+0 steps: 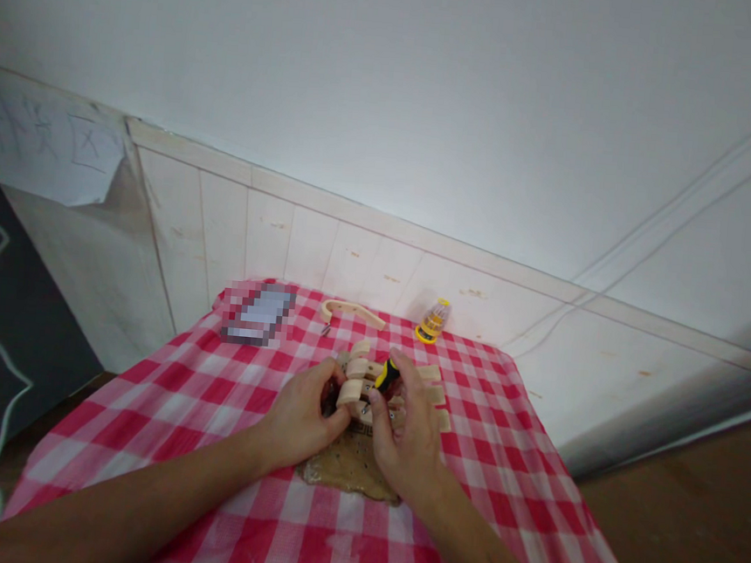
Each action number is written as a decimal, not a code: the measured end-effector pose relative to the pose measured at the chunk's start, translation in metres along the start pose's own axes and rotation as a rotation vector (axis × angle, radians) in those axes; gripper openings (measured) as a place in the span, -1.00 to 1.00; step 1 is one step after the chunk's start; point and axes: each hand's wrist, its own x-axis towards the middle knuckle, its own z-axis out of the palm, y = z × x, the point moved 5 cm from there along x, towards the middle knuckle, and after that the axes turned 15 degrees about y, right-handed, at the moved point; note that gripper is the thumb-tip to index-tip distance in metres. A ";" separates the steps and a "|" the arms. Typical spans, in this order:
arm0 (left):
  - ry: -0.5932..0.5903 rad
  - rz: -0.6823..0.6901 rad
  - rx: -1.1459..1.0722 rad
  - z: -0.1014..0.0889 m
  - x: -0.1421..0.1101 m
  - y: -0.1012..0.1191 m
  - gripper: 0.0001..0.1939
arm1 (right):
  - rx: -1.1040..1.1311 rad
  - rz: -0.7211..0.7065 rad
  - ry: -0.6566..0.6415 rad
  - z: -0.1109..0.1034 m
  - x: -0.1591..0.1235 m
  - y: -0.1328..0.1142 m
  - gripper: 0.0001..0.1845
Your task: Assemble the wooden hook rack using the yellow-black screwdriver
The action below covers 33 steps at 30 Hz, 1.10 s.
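Observation:
My right hand (411,434) is closed around a yellow and black screwdriver (386,375), its tip pointing down at a wooden strip. My left hand (304,411) pinches the hooked end of the nearest curved wooden strip (350,392). Several such pale strips lie side by side across a brown piece (350,465), which has small holes and a dark key-pattern band. The right ends of the strips show beyond my right hand. Whether the screwdriver tip sits in a screw is too small to tell.
A loose hooked wooden strip (353,311) lies farther back, with small dark bits (325,331) beside it. At the back right stands a yellow-capped bit canister (433,322). A blurred-out flat device (259,315) rests at the back left. The checked tablecloth (231,497) reaches the panelled wall (313,245).

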 end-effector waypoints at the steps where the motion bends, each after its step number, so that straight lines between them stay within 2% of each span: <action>1: 0.000 0.001 0.000 0.000 0.000 0.000 -0.84 | -0.004 0.000 0.000 0.000 0.000 0.000 -0.39; 17: 0.002 0.002 -0.004 0.000 0.000 0.001 -0.84 | -0.007 0.009 0.007 0.002 0.000 0.002 -0.45; 33: -0.003 0.002 -0.005 0.001 0.000 -0.001 -0.84 | -0.003 -0.064 0.015 -0.001 -0.006 -0.002 -0.32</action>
